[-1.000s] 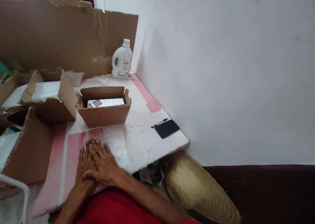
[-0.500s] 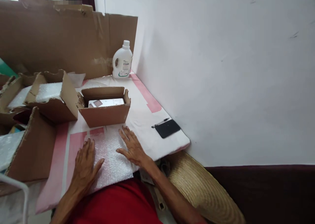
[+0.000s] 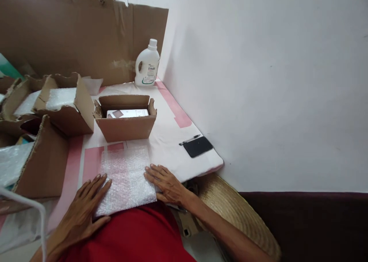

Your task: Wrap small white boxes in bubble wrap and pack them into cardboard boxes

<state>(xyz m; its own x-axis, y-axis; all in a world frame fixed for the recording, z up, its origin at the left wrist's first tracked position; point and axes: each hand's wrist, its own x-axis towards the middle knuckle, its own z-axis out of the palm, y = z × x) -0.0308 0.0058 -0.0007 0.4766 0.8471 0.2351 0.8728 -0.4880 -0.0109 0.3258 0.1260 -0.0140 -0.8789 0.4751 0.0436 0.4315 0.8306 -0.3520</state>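
Observation:
A sheet of clear bubble wrap (image 3: 126, 181) lies flat on the table's near edge, against the red clothing at my front. My left hand (image 3: 86, 204) rests at its left edge, palm down and fingers stretched out. At the opposite edge, my right hand (image 3: 165, 183) lies flat with its fingertips on the wrap and its thumb near the front corner. Neither hand grips anything. Just beyond the wrap stands an open cardboard box (image 3: 125, 127) with a white printed box (image 3: 130, 113) inside.
Several cardboard boxes (image 3: 64, 118) holding bubble-wrapped items stand on the left. A white jug (image 3: 147, 66) is at the back by a large cardboard panel (image 3: 71, 35). A black phone-like slab (image 3: 198, 147) and a pen (image 3: 189, 140) lie near the wall. A woven straw item (image 3: 230, 208) sits below.
Both hands have slid back toward my body along the bubble wrap's sides, the left one also outward. The wrap stays flat. The view has tilted slightly downward.

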